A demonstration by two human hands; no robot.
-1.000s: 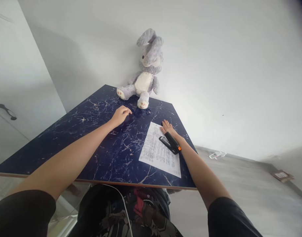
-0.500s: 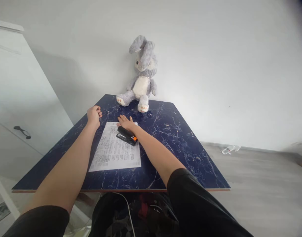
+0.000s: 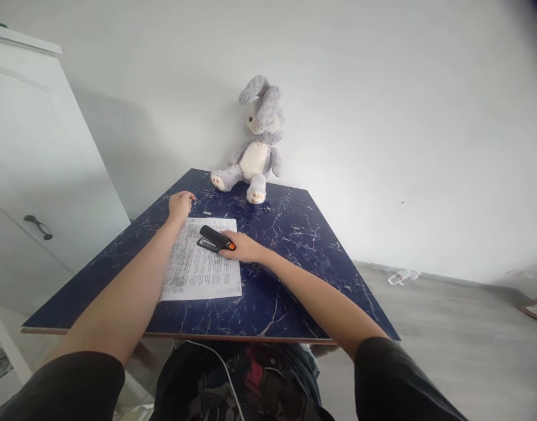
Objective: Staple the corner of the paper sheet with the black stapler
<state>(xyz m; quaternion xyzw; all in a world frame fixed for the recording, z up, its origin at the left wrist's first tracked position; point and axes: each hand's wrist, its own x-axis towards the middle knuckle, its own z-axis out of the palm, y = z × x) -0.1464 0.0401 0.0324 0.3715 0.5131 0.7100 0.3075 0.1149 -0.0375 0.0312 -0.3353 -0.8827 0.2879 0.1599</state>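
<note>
Black stapler point(image 3: 212, 235) over the paper's point(image 3: 202, 275) far half, right end gripped in the right hand point(image 3: 244, 247). Left hand point(image 3: 179, 206) loosely curled near the far left corner, can't tell if holding anything. Might skew the paper if dragging the stapler sideways.

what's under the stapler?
Printed paper, lying on the blue tabletop. The text directly beneath the stapler is covered, as is any print under the right hand. Whether the stapler touches the paper isn't clear.
</note>
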